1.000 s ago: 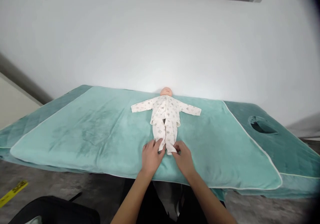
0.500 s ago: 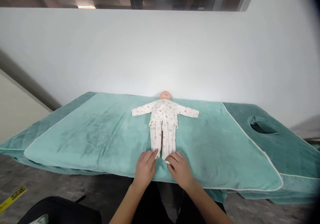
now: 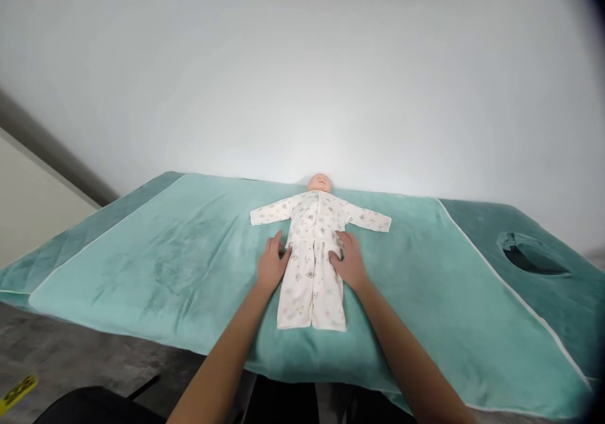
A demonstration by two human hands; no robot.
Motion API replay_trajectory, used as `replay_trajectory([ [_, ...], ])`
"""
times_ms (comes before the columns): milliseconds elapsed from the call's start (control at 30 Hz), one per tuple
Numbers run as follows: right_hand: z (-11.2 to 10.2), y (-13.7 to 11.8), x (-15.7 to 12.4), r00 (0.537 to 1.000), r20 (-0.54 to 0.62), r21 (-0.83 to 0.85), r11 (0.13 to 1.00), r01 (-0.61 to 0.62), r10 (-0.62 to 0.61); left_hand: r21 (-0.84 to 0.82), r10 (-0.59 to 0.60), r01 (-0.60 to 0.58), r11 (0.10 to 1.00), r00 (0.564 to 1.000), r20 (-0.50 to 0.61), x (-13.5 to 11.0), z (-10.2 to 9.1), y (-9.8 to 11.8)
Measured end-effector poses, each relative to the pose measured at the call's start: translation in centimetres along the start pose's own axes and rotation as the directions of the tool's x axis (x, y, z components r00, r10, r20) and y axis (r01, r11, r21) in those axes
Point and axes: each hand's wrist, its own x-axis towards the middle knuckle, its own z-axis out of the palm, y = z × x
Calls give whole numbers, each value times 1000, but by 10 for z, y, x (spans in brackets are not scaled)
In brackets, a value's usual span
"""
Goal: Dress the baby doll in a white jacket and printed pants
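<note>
A baby doll (image 3: pixel 320 183) lies on its back with its head toward the wall. It wears a white patterned long-sleeved top (image 3: pixel 316 213), sleeves stretched out to both sides, and matching trousers (image 3: pixel 311 292) laid straight toward me. My left hand (image 3: pixel 273 263) rests along the left side of the trousers near the waist, fingers apart, thumb at the cloth. On the opposite side my right hand (image 3: pixel 350 260) touches the trousers and the top's lower hem, with thumb and fingers spread. The trouser legs hide the doll's feet.
A light green blanket (image 3: pixel 189 266) covers the padded bed, whose darker end (image 3: pixel 491 235) has a face hole (image 3: pixel 534 257). Behind stands a white wall (image 3: pixel 302 84). A black seat (image 3: pixel 94 405) and yellow floor tape (image 3: pixel 17 394) are at lower left.
Both hands have left the trouser cuffs and moved up to the waist. The trouser legs now lie flat and spread wider. My view has come closer and tilted down.
</note>
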Motion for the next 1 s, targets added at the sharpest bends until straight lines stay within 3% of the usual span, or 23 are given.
replay_trajectory([
  [100, 19, 24, 1, 998, -55, -66, 998, -1, -3, 75, 44, -44, 996, 999, 13, 13, 17, -4],
  [200, 19, 33, -2, 998, -67, -65, 998, -25, 20, 92, 75, -76, 993, 997, 8, 10, 19, -7],
  [267, 15, 32, -1, 996, -76, -47, 998, -40, 36, 117, 69, -68, 991, 998, 0, 9, 18, -9],
  [433, 9, 23, 0, 975, -222, -42, 998, -38, 28, 240, 39, -37, 970, 999, -6, 9, 19, -9],
  [567, 8, 17, -1, 989, -139, -58, 997, -52, 43, 295, 72, -64, 953, 997, -18, 6, 19, -8],
  [667, 9, 15, -1, 994, -49, -37, 995, -97, 95, 232, 165, -155, 960, 986, -28, 4, 18, -8],
  [767, 10, 17, -1, 994, 17, 4, 994, -110, 110, 46, 249, -248, 968, 968, -22, 4, 15, -9],
  [867, 10, 23, -1, 985, 40, 60, 983, -172, 170, -130, 179, -185, 974, 982, -57, 8, 15, -14],
  [1000, 10, 32, -2, 960, 8, 110, 954, -279, 280, -170, 127, -137, 976, 990, -67, 12, 20, -22],
])
